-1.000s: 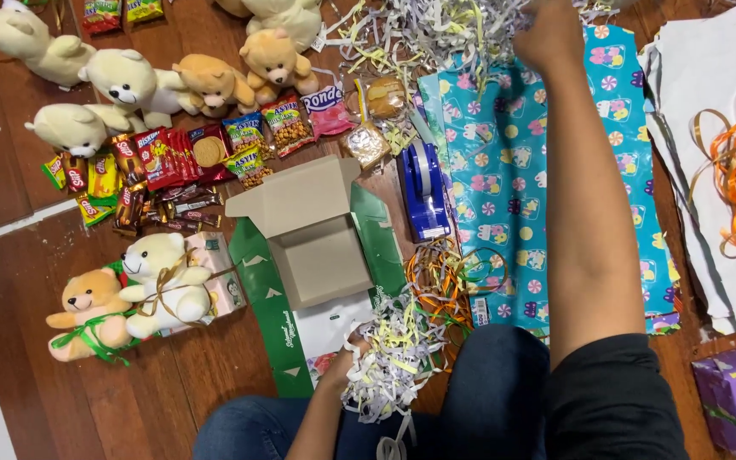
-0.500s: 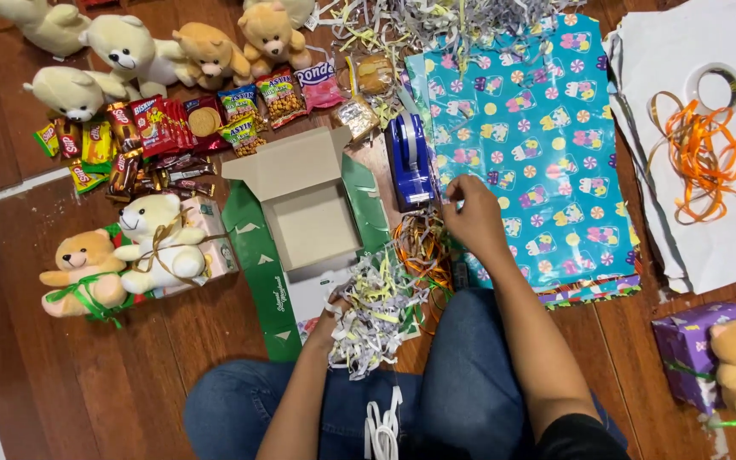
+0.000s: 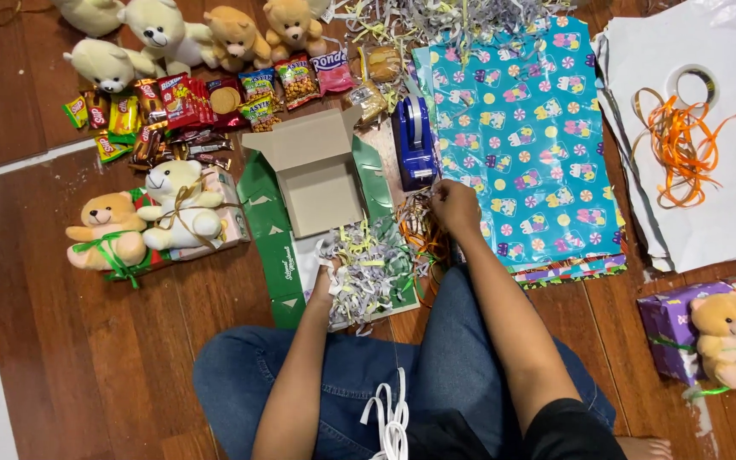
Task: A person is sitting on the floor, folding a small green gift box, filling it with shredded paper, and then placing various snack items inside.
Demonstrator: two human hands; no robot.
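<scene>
So the person sits cross-legged on a brown wooden floor [image 3: 70,358]. Their left hand [image 3: 324,285] is buried in a heap of grey, white and yellow shredded paper [image 3: 366,271], fingers closed on a clump of it. That heap lies just in front of an open brown cardboard box with green flaps [image 3: 317,183]. The right hand [image 3: 455,207] sits at the near left edge of a turquoise wrapping paper sheet with candy prints [image 3: 526,140], fingertips pinched on a tangle of orange and gold curling ribbon [image 3: 419,228], right below a blue tape dispenser [image 3: 413,140]. Left of the box, a cream teddy bear [image 3: 176,204] lies next to a tan teddy bear with green ribbon [image 3: 108,234]. Behind the box is a row of colourful snack packets [image 3: 189,102]
</scene>
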